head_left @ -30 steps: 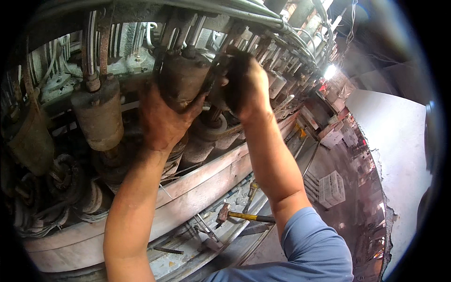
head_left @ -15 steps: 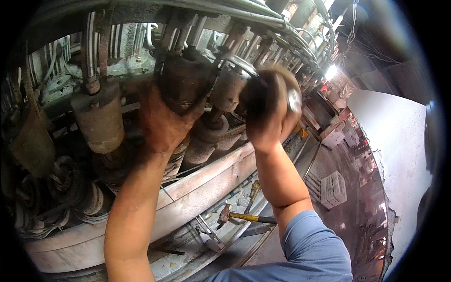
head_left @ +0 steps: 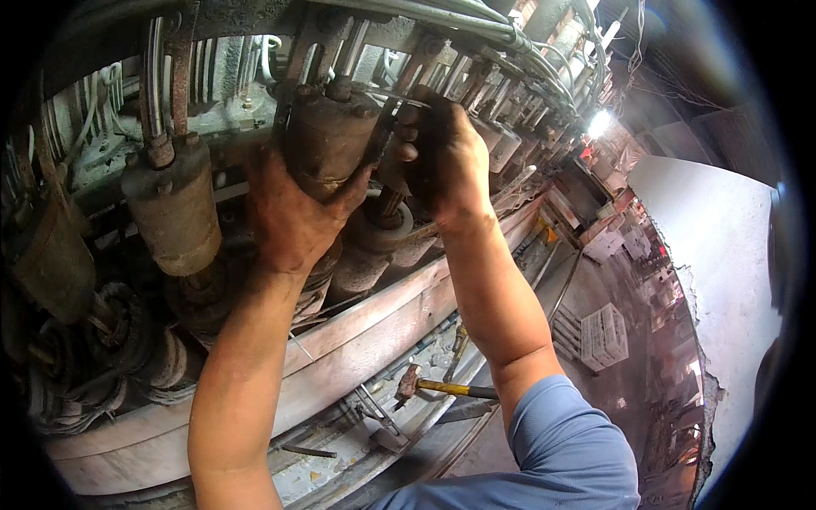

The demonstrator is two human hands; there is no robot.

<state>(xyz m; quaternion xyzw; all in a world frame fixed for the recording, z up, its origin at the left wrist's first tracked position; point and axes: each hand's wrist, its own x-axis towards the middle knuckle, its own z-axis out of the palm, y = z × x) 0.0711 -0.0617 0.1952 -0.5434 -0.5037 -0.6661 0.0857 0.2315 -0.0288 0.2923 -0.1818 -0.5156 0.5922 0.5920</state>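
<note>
My left hand (head_left: pixel 293 212) is wrapped round the lower part of a grimy metal cylinder (head_left: pixel 331 140), its thumb on the near right side. That cylinder hangs from a steel rod (head_left: pixel 353 51) in a row of similar ones. My right hand (head_left: pixel 446 161) is closed just right of it, fingers curled in and darkened by dirt. From its top a thin, pale metal bar (head_left: pixel 395 95) runs left to the cylinder's upper rim. The fist hides the bar's other end, and I cannot tell the tool's kind.
Another cylinder (head_left: pixel 174 204) hangs at left. A long pale stone-like ledge (head_left: pixel 340 370) runs below the row. A hammer (head_left: pixel 442 388) with a yellow and black handle lies beyond it. Cables (head_left: pixel 476 30) cross overhead. A white crate (head_left: pixel 603 338) stands on the floor at right.
My right hand has swung left and closer to the cylinder, its motion blur gone. My left hand stays on the cylinder.
</note>
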